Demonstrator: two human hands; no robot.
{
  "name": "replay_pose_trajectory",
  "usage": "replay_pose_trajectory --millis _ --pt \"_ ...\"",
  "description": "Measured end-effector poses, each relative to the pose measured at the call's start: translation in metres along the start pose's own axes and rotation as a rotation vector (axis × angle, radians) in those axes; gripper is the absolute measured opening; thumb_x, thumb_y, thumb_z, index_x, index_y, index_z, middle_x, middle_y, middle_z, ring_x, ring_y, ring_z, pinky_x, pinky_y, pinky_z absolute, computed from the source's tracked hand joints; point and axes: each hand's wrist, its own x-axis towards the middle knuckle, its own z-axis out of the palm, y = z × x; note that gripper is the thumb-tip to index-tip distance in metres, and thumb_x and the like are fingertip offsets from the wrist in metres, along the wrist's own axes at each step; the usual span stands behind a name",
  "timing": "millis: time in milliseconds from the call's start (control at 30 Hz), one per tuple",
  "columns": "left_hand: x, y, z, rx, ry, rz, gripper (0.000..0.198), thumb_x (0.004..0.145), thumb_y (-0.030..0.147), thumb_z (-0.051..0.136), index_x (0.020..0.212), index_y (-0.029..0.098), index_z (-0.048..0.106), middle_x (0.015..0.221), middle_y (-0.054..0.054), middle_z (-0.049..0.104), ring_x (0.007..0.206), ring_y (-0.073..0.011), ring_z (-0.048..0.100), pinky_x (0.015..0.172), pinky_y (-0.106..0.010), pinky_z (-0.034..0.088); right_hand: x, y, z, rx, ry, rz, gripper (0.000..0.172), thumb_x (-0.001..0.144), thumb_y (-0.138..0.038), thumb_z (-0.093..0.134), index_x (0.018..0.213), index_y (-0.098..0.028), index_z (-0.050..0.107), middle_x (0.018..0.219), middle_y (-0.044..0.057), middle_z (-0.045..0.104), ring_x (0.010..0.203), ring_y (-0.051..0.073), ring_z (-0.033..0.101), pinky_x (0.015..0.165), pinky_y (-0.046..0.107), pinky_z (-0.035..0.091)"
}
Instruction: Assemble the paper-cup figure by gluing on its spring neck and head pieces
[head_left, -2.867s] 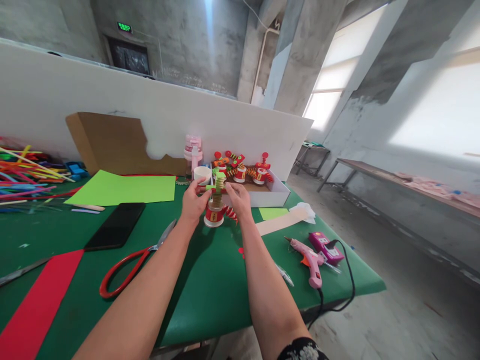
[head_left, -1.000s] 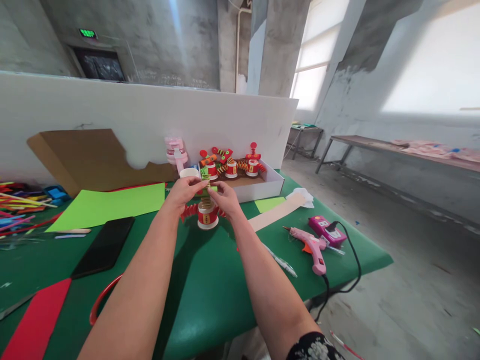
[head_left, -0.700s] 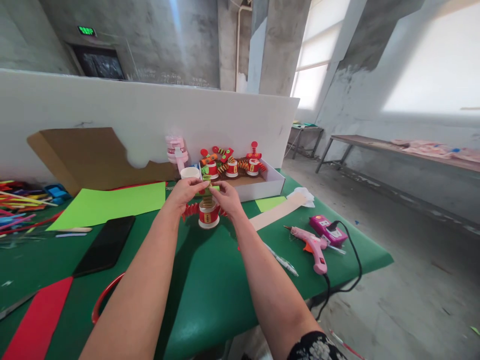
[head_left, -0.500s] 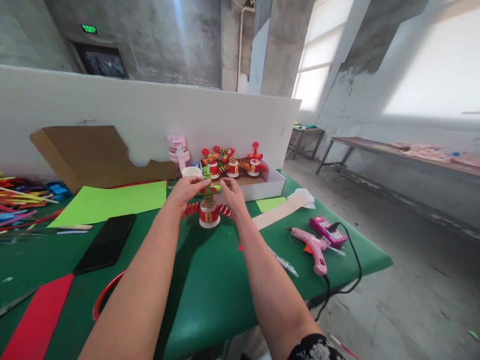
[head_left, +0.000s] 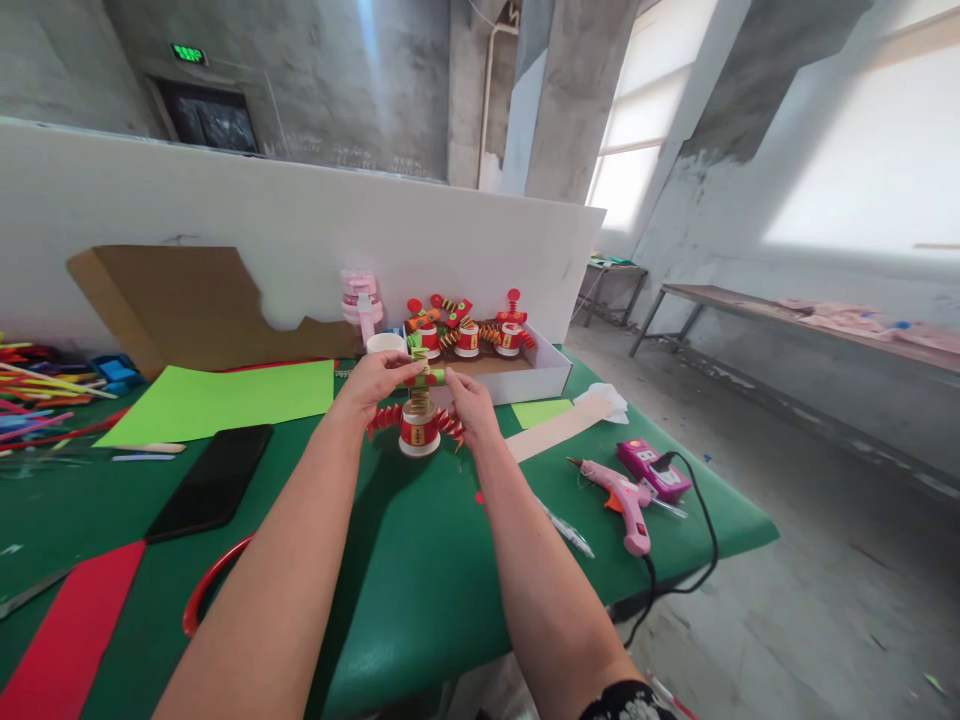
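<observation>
A paper cup figure (head_left: pixel 419 431) stands on the green table, with a red and white cup body, folded red paper arms and a folded paper neck. Across its top lies a green paper roll (head_left: pixel 430 378) with red dots. My left hand (head_left: pixel 373 385) pinches the roll's left end, its fingertips partly covering it. At the other end, my right hand (head_left: pixel 471 405) has thumb and fingers closed at the roll's tip. The exact contact there is small and hard to see.
Behind stands a white box (head_left: pixel 525 380) with several similar figures. To the right lie a pink glue gun (head_left: pixel 621 500), its cord and a purple power strip (head_left: pixel 652 470). A black phone (head_left: pixel 211 482), green paper (head_left: pixel 225 402), red paper (head_left: pixel 75 625) and red-handled scissors (head_left: pixel 199 600) lie left.
My right fingers have shifted slightly lower and outward at the roll's right end. My left hand keeps its grip, and the view has tilted a little.
</observation>
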Motion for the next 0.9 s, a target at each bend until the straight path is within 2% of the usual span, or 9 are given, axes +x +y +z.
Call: replay_pose_trajectory --millis 233,400,700,767,900 --pt "0.001 -0.002 -0.002 -0.020 0.014 -0.015 0.052 0.037 0.054 0.093 0.069 0.018 0.073 0.072 -0.003 0.071 0.074 -0.0194 0.063 0.075 -0.034 0.049 -0.005 -0.019 0.002 0.140 -0.098 0.172 0.014 0.077 -0.027 0.076 0.081 -0.018 0.067 0.045 -0.010 0.048 0.035 0.004 0.035 0.037 0.018 0.025" --pt "0.001 -0.002 0.001 -0.021 -0.005 -0.016 0.049 0.037 0.051 0.093 0.068 0.018 0.074 0.072 -0.004 0.072 0.075 -0.0203 0.063 0.074 -0.034 0.049 -0.002 -0.027 0.002 0.217 -0.260 0.270 0.023 0.073 -0.017 0.080 0.067 -0.017 0.057 0.042 -0.011 0.045 0.035 0.003 0.036 0.036 0.015 0.025" --pt "-0.001 0.003 0.003 -0.046 -0.019 -0.057 0.050 0.033 0.051 0.094 0.067 0.019 0.074 0.071 -0.003 0.071 0.075 -0.0197 0.062 0.073 -0.034 0.049 -0.002 -0.025 -0.001 0.356 -0.418 0.366 0.016 0.082 -0.014 0.074 0.077 -0.016 0.059 0.045 -0.011 0.042 0.038 0.002 0.032 0.038 0.012 0.028" --pt "-0.002 0.004 0.003 -0.045 -0.021 -0.068 0.051 0.034 0.052 0.093 0.067 0.019 0.073 0.072 -0.004 0.072 0.076 -0.0205 0.063 0.074 -0.034 0.049 -0.002 -0.026 -0.001 0.368 -0.413 0.385 0.015 0.084 -0.012 0.071 0.078 -0.016 0.058 0.047 -0.010 0.046 0.038 0.003 0.034 0.037 0.012 0.030" --pt "-0.002 0.002 0.003 -0.022 -0.015 -0.052 0.050 0.035 0.053 0.092 0.065 0.019 0.072 0.069 -0.003 0.070 0.074 -0.0198 0.062 0.073 -0.034 0.048 -0.004 -0.029 0.000 0.340 -0.321 0.408 0.012 0.088 -0.009 0.065 0.082 -0.016 0.058 0.051 -0.008 0.052 0.040 0.004 0.041 0.038 0.012 0.034"
